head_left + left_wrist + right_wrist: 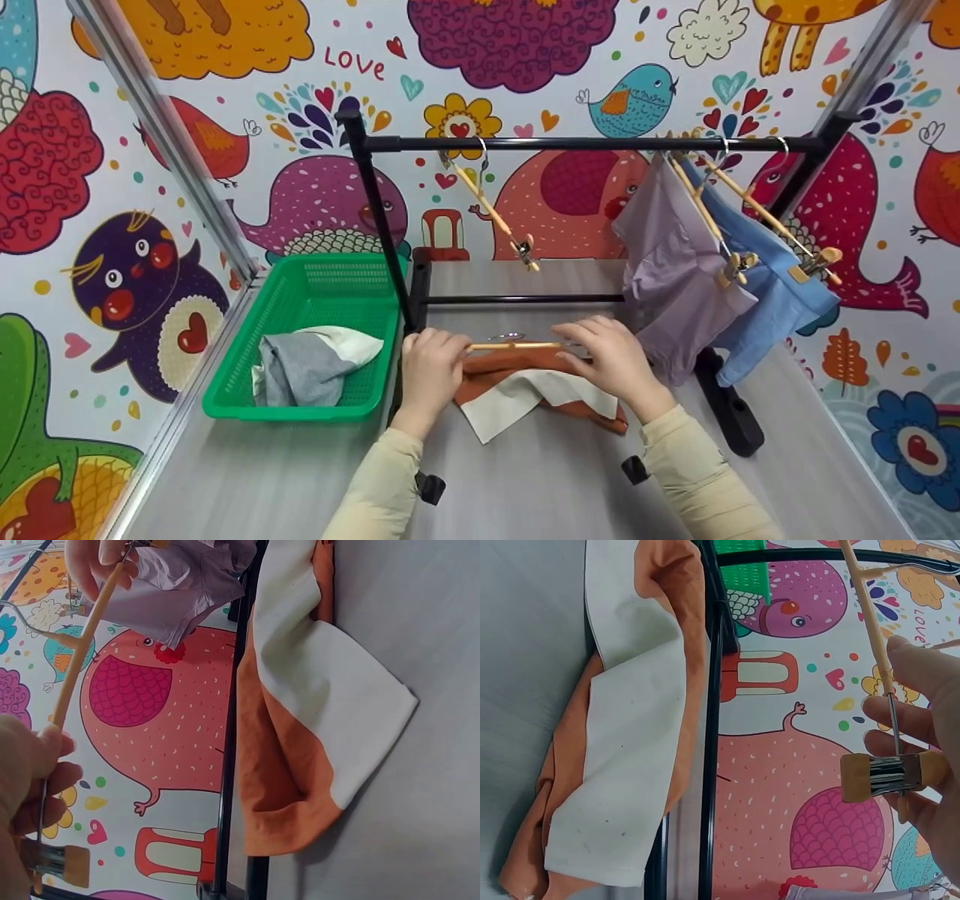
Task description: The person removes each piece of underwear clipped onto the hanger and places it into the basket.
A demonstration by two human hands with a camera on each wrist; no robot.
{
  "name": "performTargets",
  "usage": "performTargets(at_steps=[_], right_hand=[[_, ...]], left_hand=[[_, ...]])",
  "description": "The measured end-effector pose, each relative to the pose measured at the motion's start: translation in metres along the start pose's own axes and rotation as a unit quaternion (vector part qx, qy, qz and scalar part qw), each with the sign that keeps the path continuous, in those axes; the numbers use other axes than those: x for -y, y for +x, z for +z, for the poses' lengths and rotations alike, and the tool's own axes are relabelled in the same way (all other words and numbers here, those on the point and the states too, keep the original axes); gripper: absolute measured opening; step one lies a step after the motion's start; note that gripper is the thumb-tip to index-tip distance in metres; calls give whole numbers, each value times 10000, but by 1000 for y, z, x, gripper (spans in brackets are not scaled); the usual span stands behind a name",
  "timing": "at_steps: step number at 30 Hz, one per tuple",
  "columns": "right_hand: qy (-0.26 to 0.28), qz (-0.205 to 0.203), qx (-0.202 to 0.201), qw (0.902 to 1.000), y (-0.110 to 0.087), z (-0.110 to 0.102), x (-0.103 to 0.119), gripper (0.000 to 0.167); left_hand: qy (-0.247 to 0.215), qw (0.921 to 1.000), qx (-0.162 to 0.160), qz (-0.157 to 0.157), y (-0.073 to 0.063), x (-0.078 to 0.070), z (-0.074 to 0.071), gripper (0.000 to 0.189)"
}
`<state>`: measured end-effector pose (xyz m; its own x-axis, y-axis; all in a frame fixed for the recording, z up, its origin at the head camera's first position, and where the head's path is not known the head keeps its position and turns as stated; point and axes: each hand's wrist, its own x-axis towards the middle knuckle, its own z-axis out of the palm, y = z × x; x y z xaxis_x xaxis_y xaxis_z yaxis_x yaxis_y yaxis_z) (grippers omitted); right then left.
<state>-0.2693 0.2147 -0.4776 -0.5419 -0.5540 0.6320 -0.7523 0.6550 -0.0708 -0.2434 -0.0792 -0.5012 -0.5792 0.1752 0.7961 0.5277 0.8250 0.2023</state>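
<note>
A wooden clip hanger [517, 346] is held level between both hands, its metal hook on the far side. My left hand [433, 377] grips the hanger's left end, fingers curled round the rod near a clip [64, 862]. Thumb and fingers of my right hand [611, 365] hold the other end, beside the second clip [881, 776]. Below the hanger, an orange-brown and white garment [510, 405] lies folded on the grey table; its exact kind cannot be made out. In both wrist views the garment is apart from the clips.
A black rack [600, 143] stands ahead, carrying a bare clip hanger [484, 199] and, at right, mauve shorts [675, 262] and blue shorts [780, 300]. At left, a green basket [225, 375] holds a grey and white cloth [307, 367]. Black rack feet [731, 412] stand on the table.
</note>
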Motion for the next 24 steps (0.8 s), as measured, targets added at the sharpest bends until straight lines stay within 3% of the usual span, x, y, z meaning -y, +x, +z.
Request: performTargets(at_steps=[15, 24], right_hand=[[341, 85, -99, 9993, -7, 5, -1, 27], [352, 146, -171, 9991, -10, 5, -1, 31]], left_hand=[[-4, 10000, 5, 61, 1, -2, 2, 15], [-92, 9999, 74, 56, 1, -3, 4, 14]])
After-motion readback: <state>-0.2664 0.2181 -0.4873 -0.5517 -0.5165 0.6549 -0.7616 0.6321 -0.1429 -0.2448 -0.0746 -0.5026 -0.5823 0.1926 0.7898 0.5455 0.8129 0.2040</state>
